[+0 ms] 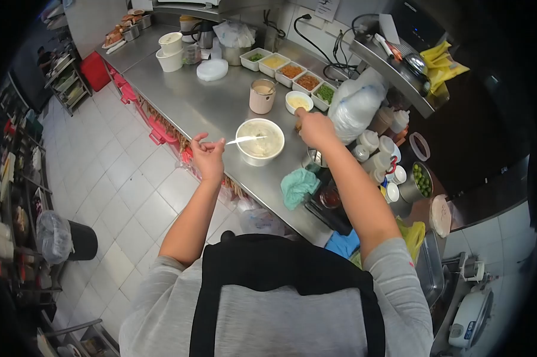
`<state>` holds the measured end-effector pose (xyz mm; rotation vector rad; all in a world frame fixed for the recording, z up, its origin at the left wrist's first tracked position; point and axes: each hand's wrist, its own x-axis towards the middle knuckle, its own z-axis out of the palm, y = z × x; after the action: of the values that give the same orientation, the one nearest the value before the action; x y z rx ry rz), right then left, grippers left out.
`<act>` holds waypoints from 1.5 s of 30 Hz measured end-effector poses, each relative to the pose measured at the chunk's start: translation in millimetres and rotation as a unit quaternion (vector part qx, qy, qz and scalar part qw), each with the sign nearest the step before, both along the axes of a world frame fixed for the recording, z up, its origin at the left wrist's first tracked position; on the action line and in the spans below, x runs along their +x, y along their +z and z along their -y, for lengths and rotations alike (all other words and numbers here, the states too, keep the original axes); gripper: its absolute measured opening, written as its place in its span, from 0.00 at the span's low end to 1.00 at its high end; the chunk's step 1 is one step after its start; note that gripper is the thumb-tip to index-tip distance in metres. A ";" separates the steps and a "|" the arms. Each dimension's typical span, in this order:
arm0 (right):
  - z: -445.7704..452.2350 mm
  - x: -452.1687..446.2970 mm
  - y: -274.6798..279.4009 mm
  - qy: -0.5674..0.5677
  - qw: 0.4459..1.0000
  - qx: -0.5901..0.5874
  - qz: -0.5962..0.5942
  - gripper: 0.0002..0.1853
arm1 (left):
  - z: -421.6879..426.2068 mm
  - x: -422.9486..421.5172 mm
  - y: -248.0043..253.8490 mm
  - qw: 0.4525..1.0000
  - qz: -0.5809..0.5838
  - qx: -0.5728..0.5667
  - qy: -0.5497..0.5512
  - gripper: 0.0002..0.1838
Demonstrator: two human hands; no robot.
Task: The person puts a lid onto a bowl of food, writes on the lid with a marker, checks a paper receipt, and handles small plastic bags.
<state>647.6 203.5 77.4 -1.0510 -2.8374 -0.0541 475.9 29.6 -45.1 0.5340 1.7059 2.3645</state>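
Over steel counter (221, 108), hands (207, 157) (317, 128), spoon (244, 140), bowl (260, 156), tiled floor (119, 160) (shelving (12, 178), perhaps)

Steel table (143, 95) is bearing a white tub (260, 159) near its front edge; a pink cup (260, 104) and a small bowl (291, 107) are standing behind it. Five trays (268, 72) are lining the wall side; a green cloth (298, 187) is lying crumpled.

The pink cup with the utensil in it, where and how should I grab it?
I'd grip the pink cup around its upright wall, below the open rim, coming from the left: the counter is bare there, while the small white bowl sits close on the right.
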 end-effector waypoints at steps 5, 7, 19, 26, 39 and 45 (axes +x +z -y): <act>-54.1 -60.5 -67.7 -0.004 0.979 -0.080 0.189 0.21 | -17.3 -39.6 -47.0 0.978 -0.039 -0.207 -0.001 0.23; -45.4 -67.7 -61.1 0.015 0.968 -0.188 0.165 0.25 | -17.1 -52.9 -54.3 0.974 -0.068 -0.217 0.000 0.24; -60.1 -78.0 -129.8 0.035 0.882 -0.468 -0.051 0.29 | -37.1 -73.4 -76.2 0.934 -0.278 -0.226 -0.012 0.22; -24.1 -82.3 -164.1 -0.066 0.917 -0.340 -0.198 0.24 | -45.4 -104.7 -58.3 0.860 -0.402 -0.313 0.008 0.30; 20.0 -104.4 -118.6 -0.171 0.503 -0.577 -0.620 0.39 | -49.9 -42.3 -43.8 0.959 0.080 -0.003 -0.272 0.32; 22.3 -58.6 -16.7 0.019 0.855 -0.249 -0.454 0.29 | -31.8 -78.1 14.1 0.869 -0.428 -0.139 -0.206 0.41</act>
<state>589.0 181.2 60.8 -0.7667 -1.9984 0.9568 397.9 61.4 -31.0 1.8674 1.8896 1.5989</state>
